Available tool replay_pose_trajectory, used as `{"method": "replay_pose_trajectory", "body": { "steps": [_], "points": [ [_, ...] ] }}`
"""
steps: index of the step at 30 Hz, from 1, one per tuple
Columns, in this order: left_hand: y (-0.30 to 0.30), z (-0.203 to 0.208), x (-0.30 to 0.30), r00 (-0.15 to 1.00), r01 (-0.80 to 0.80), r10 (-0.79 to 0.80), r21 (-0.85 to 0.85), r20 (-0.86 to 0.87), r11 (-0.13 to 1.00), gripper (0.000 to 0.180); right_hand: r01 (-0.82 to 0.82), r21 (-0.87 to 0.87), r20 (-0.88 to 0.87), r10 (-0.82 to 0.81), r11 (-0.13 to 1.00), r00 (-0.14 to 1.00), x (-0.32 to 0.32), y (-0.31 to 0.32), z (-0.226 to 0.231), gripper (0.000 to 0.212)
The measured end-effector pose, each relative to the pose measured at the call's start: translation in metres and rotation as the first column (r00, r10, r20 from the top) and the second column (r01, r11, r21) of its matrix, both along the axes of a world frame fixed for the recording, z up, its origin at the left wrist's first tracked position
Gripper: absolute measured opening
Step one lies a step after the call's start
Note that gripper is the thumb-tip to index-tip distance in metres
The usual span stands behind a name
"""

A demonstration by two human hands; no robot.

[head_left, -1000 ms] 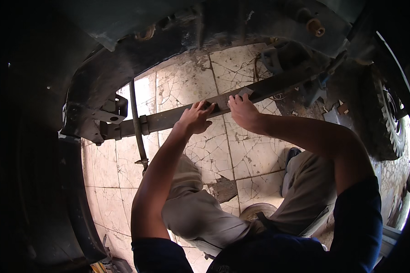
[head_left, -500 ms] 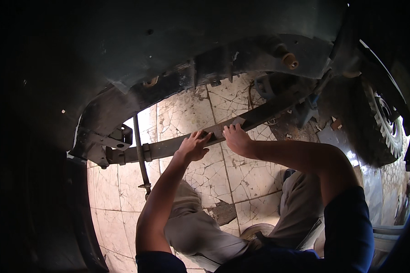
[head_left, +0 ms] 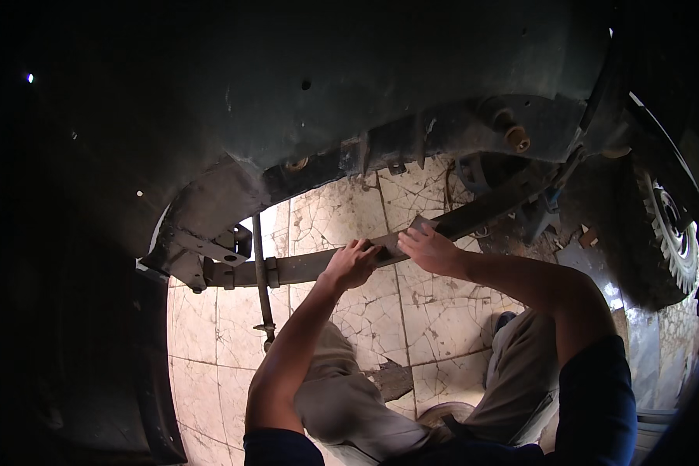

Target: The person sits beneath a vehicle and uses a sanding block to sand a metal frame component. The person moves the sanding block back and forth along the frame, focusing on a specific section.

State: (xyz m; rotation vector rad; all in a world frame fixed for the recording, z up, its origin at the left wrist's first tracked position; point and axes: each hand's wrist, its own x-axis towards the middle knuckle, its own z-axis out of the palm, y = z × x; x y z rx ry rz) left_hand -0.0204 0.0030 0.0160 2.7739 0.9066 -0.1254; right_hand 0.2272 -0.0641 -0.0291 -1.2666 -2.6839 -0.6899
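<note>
floor: cracked pale tiles, mid-frame
left hand: fingers bent over the metal bar, can't tell if pinching
right hand: same deal, by a flat grey piece
metal bar: dark, slants across frame center
wheel: far right

Cracked tile floor below; treaded wheel far right.
</note>
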Motion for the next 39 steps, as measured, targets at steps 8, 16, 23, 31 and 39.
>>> {"method": "replay_pose_trajectory", "body": {
  "steps": [8, 16, 23, 31, 39],
  "points": [
    [-0.003, 0.004, 0.005, 1.000, 0.004, -0.005, 0.016, 0.005, 1.000, 0.049, -0.093, -0.038, -0.050, 0.091, 0.995, 0.995, 0.025, 0.002, 0.001, 0.040],
    [0.000, -0.002, 0.001, 1.000, 0.028, -0.028, 0.042, 0.002, 0.999, 0.048, -0.186, -0.146, -0.077, 0.177, 0.972, 0.981, -0.005, -0.010, 0.013, 0.040],
    [0.003, -0.010, -0.004, 0.999, 0.015, -0.017, 0.070, 0.028, 0.997, 0.048, -0.077, -0.189, -0.111, 0.056, 0.979, 0.992, 0.018, 0.004, 0.018, 0.043],
    [0.005, -0.014, -0.001, 0.999, 0.023, -0.025, 0.057, 0.040, 0.998, 0.049, -0.266, -0.343, -0.241, 0.189, 0.901, 0.952, -0.003, -0.005, 0.017, 0.040],
    [0.000, -0.002, -0.003, 0.999, 0.000, -0.001, 0.026, 0.039, 1.000, 0.047, -0.115, -0.194, -0.196, 0.076, 0.974, 0.978, 0.015, 0.002, 0.014, 0.039]
  ]
}}
